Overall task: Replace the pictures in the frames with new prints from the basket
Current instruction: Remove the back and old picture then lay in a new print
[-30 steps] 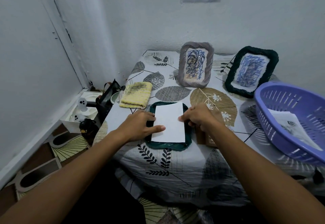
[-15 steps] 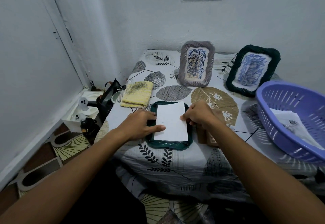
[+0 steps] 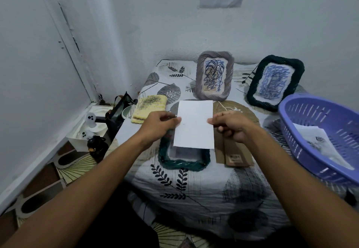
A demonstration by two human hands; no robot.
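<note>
Both hands hold a white sheet [image 3: 194, 125] above the dark green frame [image 3: 183, 159], which lies flat on the desk [image 3: 194, 189] at its near edge. The left hand [image 3: 159, 126] pinches the sheet's left edge between thumb and fingers; the right hand [image 3: 231, 126] pinches the right edge the same way, so each grip is closed on the paper. The sheet is lifted and tilted, its lower edge hanging over the far part of the green frame, whose opening shows a pale surface inside.

Just right of the green frame, a brown cardboard backing [image 3: 235, 154] lies flat on the leaf-patterned cloth. Beyond the green frame, a grey frame [image 3: 214, 75] stands upright with a blue-scribbled leaf drawing in it. Right of that one and also beyond the green frame, a second dark green frame [image 3: 274, 82] leans back, holding a blue scribble. Well to the right of the flat frame, a purple basket [image 3: 318, 135] holds printed papers [image 3: 318, 140]. Left and beyond the flat frame lies a folded yellow cloth [image 3: 149, 107].
</note>
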